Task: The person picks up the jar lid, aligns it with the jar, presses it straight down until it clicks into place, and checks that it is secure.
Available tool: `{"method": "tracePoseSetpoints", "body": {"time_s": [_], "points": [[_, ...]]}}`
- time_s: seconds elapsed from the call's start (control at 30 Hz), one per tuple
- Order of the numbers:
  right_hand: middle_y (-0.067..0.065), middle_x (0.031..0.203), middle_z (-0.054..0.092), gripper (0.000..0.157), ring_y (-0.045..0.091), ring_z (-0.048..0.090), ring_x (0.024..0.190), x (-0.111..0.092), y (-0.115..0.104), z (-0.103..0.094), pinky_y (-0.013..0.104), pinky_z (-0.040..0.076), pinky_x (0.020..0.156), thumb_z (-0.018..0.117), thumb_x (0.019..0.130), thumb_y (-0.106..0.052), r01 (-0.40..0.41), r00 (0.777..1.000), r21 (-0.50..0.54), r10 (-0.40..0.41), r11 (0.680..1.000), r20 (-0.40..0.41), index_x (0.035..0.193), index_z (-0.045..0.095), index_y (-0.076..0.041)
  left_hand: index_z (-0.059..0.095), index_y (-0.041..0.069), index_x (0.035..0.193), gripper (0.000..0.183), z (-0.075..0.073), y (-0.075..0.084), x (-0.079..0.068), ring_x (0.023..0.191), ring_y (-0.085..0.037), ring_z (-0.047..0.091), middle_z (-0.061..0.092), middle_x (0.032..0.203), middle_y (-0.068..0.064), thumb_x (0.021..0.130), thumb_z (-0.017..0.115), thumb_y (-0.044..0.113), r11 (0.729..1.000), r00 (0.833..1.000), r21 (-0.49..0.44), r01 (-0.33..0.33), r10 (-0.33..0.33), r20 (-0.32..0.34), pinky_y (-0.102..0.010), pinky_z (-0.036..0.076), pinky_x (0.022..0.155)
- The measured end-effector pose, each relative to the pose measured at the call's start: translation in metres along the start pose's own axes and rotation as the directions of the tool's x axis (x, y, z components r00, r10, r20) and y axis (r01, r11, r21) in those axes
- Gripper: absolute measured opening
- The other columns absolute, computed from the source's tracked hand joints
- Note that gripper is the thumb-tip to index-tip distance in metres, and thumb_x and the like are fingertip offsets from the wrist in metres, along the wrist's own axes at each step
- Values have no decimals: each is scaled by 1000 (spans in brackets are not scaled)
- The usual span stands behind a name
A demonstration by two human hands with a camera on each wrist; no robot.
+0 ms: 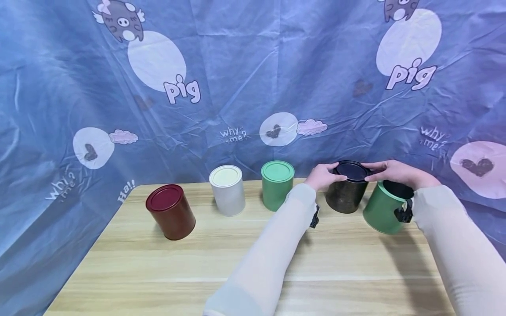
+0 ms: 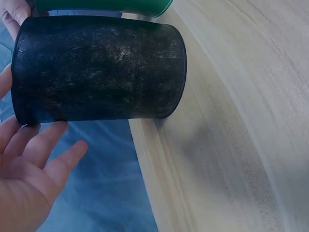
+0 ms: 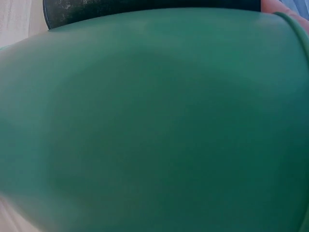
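Observation:
A dark, mottled black can [image 1: 344,196] stands upright at the back right of the table, with a black lid [image 1: 352,171] on its top. From the left, my left hand [image 1: 320,176] holds the lid's rim between thumb and fingers; its little-finger side sits apart from the can in the left wrist view. My right hand [image 1: 397,174] grips the opposite side of the rim, reaching over an open green can [image 1: 381,211]. That green can fills most of the right wrist view and hides nearly all of the right hand there.
Left of the black can stand a lidded green can [image 1: 276,193], a lidded white can [image 1: 229,197] and a dark red can [image 1: 174,219] with its lid on. Behind the wooden table [image 1: 178,272] hangs a blue printed cloth [image 1: 237,79].

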State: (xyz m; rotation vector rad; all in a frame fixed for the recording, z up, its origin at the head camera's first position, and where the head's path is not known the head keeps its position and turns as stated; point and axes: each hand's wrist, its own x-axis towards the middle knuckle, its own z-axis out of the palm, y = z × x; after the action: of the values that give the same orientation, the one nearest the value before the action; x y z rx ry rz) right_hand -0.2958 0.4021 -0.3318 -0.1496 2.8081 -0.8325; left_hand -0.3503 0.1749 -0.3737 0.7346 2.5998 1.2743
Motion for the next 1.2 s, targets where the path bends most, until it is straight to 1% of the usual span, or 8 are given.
{"method": "tracePoseSetpoints", "body": {"time_s": [0.1,0.23,0.33,0.57,0.73,0.87,1.0,1.2], "points": [[30,145,37,68,52,29,135,0,0,0,60,31,104,66,90,-31,-5,1000,-9,5,1000,-2,144,40,0,56,24,137,58,-2,2,1,128,-7,51,59,136,3,84,74,37,999,1000,43,-3,3,10,-10,39,100],[30,145,37,68,52,30,135,1,0,1,59,31,104,66,90,-32,-4,1000,-21,4,1000,-7,144,40,-1,55,27,137,58,-6,5,2,127,-7,52,58,137,4,84,72,41,991,1000,133,0,-3,23,-11,41,98],[30,145,38,69,50,31,135,1,0,0,58,32,104,66,90,-33,-8,1000,-31,8,999,-10,144,41,-1,55,29,138,58,-7,6,3,127,-7,52,57,138,5,84,72,43,986,1000,165,1,-6,28,-12,41,99],[30,144,38,69,50,31,134,3,0,-1,57,31,104,67,89,-34,-5,1000,-11,5,1000,-3,144,41,-2,56,28,137,58,-8,8,2,126,-6,53,58,137,5,82,73,40,987,1000,159,20,-22,12,-10,40,98],[28,144,39,69,49,32,134,1,-1,1,56,31,104,67,89,-31,7,1000,-10,-7,1000,-3,144,40,0,55,28,137,59,-9,11,0,127,-6,52,57,138,6,83,73,40,985,999,172,24,-29,27,-9,39,98],[29,144,38,69,50,31,134,-1,0,1,56,32,104,67,89,-32,3,1000,-16,-3,1000,-6,145,40,-1,55,29,137,59,-9,12,0,127,-6,52,57,138,6,82,73,41,984,999,175,28,-33,25,-10,40,98],[29,145,38,69,51,31,134,-2,1,1,56,32,104,66,90,-34,-6,1000,-32,6,999,-10,145,40,-3,56,29,136,58,-9,13,-1,127,-6,52,57,138,7,81,74,40,986,999,161,42,-45,19,-10,40,98],[27,144,40,67,50,34,133,0,1,2,55,33,103,66,89,-35,-9,1000,-63,7,998,-27,144,42,-5,57,28,135,59,-9,13,-3,127,-7,52,57,138,6,80,75,38,991,998,117,62,-64,16,-11,40,98]]}}
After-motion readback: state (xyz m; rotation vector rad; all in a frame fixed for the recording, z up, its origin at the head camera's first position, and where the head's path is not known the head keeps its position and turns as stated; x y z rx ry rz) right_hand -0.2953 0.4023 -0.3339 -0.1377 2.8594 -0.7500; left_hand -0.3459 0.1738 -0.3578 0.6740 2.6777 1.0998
